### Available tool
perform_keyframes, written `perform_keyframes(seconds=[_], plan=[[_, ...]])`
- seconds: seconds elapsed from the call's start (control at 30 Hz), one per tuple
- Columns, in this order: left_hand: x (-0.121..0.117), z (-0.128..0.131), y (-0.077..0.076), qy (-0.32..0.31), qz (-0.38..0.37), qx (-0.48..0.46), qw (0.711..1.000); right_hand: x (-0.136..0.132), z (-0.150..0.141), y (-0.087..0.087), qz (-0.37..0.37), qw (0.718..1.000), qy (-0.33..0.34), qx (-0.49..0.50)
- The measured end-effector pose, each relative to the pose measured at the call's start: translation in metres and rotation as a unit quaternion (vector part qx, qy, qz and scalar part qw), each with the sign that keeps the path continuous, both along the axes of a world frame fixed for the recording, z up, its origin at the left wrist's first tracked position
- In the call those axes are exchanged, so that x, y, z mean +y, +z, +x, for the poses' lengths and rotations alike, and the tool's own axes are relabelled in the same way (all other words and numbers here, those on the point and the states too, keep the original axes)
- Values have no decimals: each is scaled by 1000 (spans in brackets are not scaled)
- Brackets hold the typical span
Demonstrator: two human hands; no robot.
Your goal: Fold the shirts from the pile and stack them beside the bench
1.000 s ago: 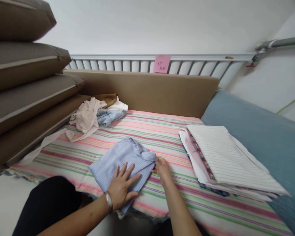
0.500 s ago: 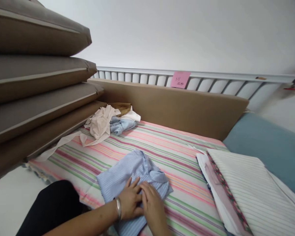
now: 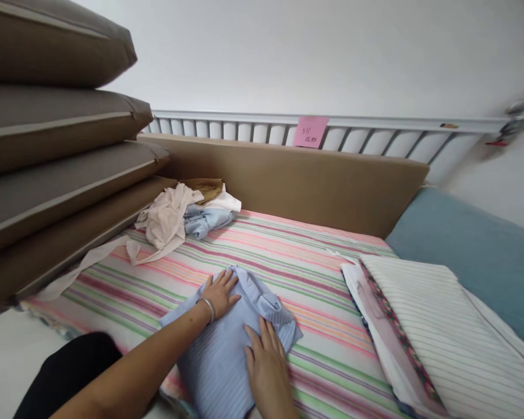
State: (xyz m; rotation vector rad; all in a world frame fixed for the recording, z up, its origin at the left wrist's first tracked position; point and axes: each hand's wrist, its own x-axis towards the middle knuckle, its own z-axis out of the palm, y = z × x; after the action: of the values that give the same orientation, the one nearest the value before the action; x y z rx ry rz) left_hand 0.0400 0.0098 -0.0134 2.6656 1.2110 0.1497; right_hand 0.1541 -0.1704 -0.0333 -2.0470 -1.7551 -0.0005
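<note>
A blue striped shirt [image 3: 220, 358] lies folded on the striped bedsheet [image 3: 327, 372], its collar toward the upper right. My left hand [image 3: 220, 294] rests flat on the shirt's far part, fingers spread, a silver bangle at the wrist. On the shirt's right side lies my right hand [image 3: 266, 364], fingers stretched out and touching the cloth near the collar. Neither hand grips anything.
Folded clothes [image 3: 454, 326] are stacked at the right, beside a blue-green cushion [image 3: 441, 233]. A crumpled heap of clothes [image 3: 168, 215] sits at the back left. Brown cushions [image 3: 56, 174] tower at the left. A padded board [image 3: 288, 180] and railing close off the back.
My left hand has slid up and away over the shirt, apart from my right hand, which stays on the right side. The view has shifted slightly to the right.
</note>
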Motion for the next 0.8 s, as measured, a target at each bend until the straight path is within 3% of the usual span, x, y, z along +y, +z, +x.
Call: perform_keyframes(seconds=[0.07,0.17,0.27,0.33,0.4,0.53,0.67,0.8], plan=[[3,-1,10,11,1,-15,1000,-1,1,1,-2,1000,1,6],[11,5,37,7,44,-71,996,-3,4,3,-10,1000,11,22],[19,27,62,-103,90,-97,986,-2,5,6,-19,999,9,40],[22,46,69,-194,92,-53,975,-2,5,8,-23,998,6,51],[24,64,70,-238,76,27,968,-3,4,11,-29,998,4,62],[33,78,70,-211,66,126,967,-4,4,16,-43,995,7,87],[44,61,73,-173,97,95,976,-3,5,17,-33,993,8,114],[43,37,67,-135,116,51,983,-4,10,25,48,986,4,157]])
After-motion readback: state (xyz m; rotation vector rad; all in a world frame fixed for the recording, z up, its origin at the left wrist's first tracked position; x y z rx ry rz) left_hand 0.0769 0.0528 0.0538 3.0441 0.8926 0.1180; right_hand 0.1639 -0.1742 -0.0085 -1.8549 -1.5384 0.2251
